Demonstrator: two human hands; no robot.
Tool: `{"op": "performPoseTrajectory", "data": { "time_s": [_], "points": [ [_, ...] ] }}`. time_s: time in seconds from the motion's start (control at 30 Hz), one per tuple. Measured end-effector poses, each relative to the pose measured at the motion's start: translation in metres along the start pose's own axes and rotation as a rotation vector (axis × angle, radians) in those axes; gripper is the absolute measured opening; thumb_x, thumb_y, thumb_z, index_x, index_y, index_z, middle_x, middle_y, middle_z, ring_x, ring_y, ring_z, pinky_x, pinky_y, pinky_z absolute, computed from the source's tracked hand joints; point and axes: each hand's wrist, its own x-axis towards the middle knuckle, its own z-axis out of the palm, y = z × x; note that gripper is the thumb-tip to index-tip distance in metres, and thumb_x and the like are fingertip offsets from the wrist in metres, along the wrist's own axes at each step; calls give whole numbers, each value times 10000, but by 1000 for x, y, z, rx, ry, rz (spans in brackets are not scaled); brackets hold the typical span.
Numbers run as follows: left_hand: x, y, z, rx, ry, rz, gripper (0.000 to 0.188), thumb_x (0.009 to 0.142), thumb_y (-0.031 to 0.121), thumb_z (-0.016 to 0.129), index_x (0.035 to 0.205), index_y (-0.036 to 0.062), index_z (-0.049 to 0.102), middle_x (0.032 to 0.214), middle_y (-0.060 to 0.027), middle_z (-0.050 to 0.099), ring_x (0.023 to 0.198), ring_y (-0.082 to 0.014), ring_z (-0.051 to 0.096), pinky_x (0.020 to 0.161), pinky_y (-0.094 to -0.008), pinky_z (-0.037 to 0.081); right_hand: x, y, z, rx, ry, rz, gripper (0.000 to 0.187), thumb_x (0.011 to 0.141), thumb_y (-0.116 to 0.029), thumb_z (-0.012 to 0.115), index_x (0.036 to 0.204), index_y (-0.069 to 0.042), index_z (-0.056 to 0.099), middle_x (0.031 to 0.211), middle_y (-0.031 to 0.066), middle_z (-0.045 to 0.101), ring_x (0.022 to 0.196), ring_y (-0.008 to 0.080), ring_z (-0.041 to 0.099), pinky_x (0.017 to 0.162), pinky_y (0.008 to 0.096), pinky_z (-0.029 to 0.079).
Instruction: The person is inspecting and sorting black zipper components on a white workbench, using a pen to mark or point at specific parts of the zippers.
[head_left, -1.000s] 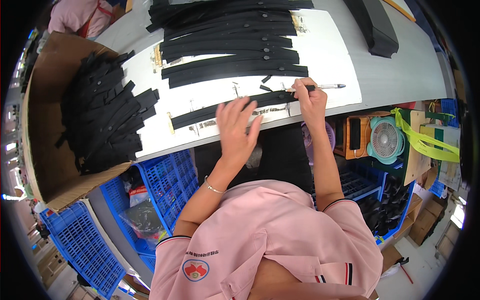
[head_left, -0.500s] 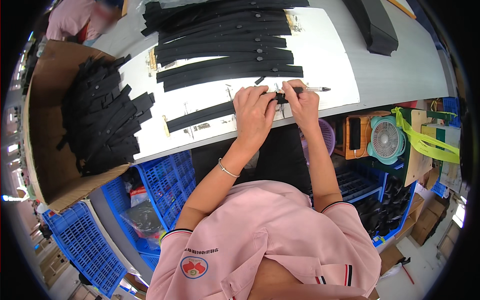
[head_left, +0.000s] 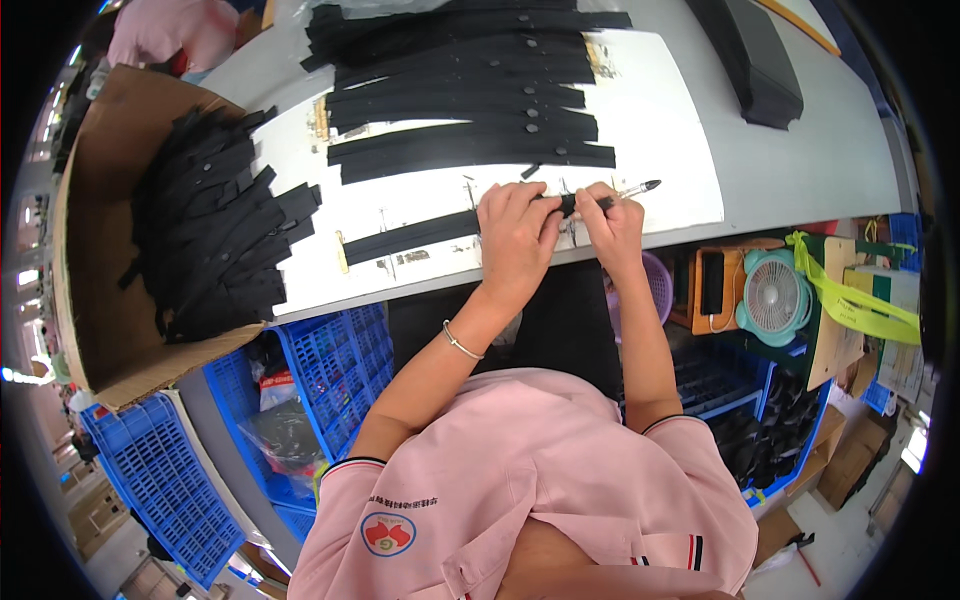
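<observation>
A single black fabric strip (head_left: pixel 410 237) lies across the white board (head_left: pixel 680 150) near the table's front edge. My left hand (head_left: pixel 515 238) is over its right part, fingers bent and pressed together on it. Beside it my right hand (head_left: pixel 613 235) grips a small paintbrush (head_left: pixel 637 188), its dark tip pointing to the right, away from the strip. The right fingertips are also at the strip's right end; what they pinch there is partly hidden. A short black piece (head_left: pixel 531 171) lies just beyond my left fingers.
Several black strips with round studs (head_left: pixel 470 150) lie in rows farther back. At left a cardboard box (head_left: pixel 95 240) holds a pile of strips (head_left: pixel 215 235). A long black folded piece (head_left: pixel 760 80) lies at the back right. Blue crates (head_left: pixel 340 370) and a fan (head_left: pixel 776 297) are below table level.
The paintbrush in my right hand has tilted, its tip now higher. My right fingers have curled lower, near the strip's end. The whole view has shifted slightly.
</observation>
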Motion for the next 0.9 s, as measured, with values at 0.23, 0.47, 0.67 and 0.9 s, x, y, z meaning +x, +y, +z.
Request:
{"op": "performPoseTrajectory", "data": {
  "time_s": [0.23,0.47,0.67,0.9],
  "points": [
    [22,-9,-4,179,-161,-45,621,920,192,740,1498,135,517,1643,-188,315,1551,-415,210,1186,-701,87,-7,-8,-7,250,81,150,261,996,-88,634,763,27,632,721,35,641,626,85,564,577,271,442],
    [106,-75,22,254,-134,-54,663,952,263,699,1547,129,438,1658,-232,264,1561,-457,135,1104,-818,4,-8,-4,-3,243,158,207,244,1000,-151,642,800,-11,656,781,13,638,625,59,528,567,218,412],
    [180,-109,40,247,-10,-107,707,940,254,709,1551,84,395,1661,-203,274,1573,-394,145,1131,-802,12,-11,3,-5,270,156,243,251,1011,-116,625,802,16,662,750,34,642,634,81,549,584,238,442],
    [133,-58,-12,-111,174,0,417,934,145,721,1322,18,636,1426,-200,586,1374,-341,521,1178,-515,345,-11,8,-6,294,172,243,232,1017,-132,633,843,14,675,796,35,657,636,72,550,577,227,439]
  ]
}}
